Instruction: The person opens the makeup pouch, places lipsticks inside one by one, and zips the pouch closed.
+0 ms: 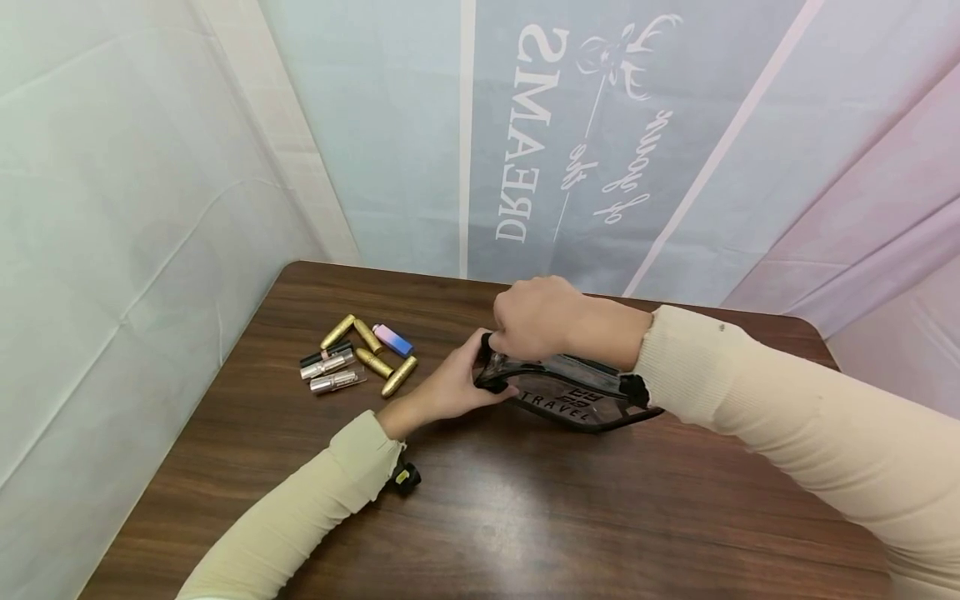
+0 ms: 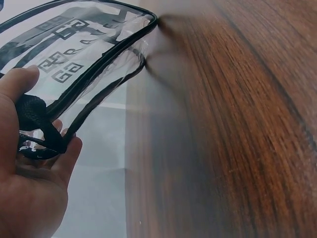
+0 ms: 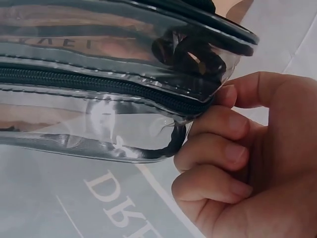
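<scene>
A clear travel bag (image 1: pixel 551 408) with black trim and the word TRAVEL stands at the middle right of the table. My left hand (image 1: pixel 450 387) grips its left end, thumb on the printed side and fingertips (image 2: pixel 69 153) at the far edge. Over that same end, my right hand (image 1: pixel 543 321) has its fingers curled. The right wrist view shows its thumb and index finger pinching the end of the black zipper (image 3: pixel 99 82). Along the length seen there, the zipper's teeth lie together. A black fabric loop (image 2: pixel 32 109) shows beside the left thumb.
Left of the bag lie several gold bullet-shaped tubes (image 1: pixel 399 377), clear-capped lipsticks (image 1: pixel 333 382), a black tube (image 1: pixel 313 360) and a pink-and-blue tube (image 1: pixel 393 340). Printed cloth (image 1: pixel 390 167) hangs behind the brown wooden table (image 1: pixel 480 517), with pale cloth (image 1: pixel 135 250) at the left.
</scene>
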### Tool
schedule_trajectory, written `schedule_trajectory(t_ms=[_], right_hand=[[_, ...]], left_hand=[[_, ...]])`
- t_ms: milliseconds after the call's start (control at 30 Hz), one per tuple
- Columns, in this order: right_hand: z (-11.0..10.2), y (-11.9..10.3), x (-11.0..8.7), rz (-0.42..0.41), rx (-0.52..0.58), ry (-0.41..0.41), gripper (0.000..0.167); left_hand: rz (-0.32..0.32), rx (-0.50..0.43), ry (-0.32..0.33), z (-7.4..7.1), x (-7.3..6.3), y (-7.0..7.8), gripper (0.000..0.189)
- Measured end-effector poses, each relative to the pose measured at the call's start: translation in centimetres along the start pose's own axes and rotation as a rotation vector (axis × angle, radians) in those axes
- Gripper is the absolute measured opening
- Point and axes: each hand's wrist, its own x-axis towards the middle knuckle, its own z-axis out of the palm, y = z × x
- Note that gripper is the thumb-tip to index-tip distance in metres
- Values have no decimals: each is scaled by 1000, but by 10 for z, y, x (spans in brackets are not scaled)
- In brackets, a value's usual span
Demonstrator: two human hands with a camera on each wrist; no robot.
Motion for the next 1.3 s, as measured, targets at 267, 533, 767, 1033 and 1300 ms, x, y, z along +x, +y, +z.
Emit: schedule_trajectory(t_ms=[267,533,767,1033,1300], right_hand=[[1,2,-4,5,26,7,35],[2,5,-9,-10,92,20,41],[8,10,-15,-33,152,64,37],[17,16,-21,-50,212,147,33],[26,24,-28,-76,289,193,37]], left_hand=[[-10,24,3,1,-2,-2,61],[-10,24,14,2,-4,-4,58],[-34,15,30,2,-7,-10,59],[-33,19,46,1,-11,-12,61],[-58,-31,54,2,-12,-16,61]])
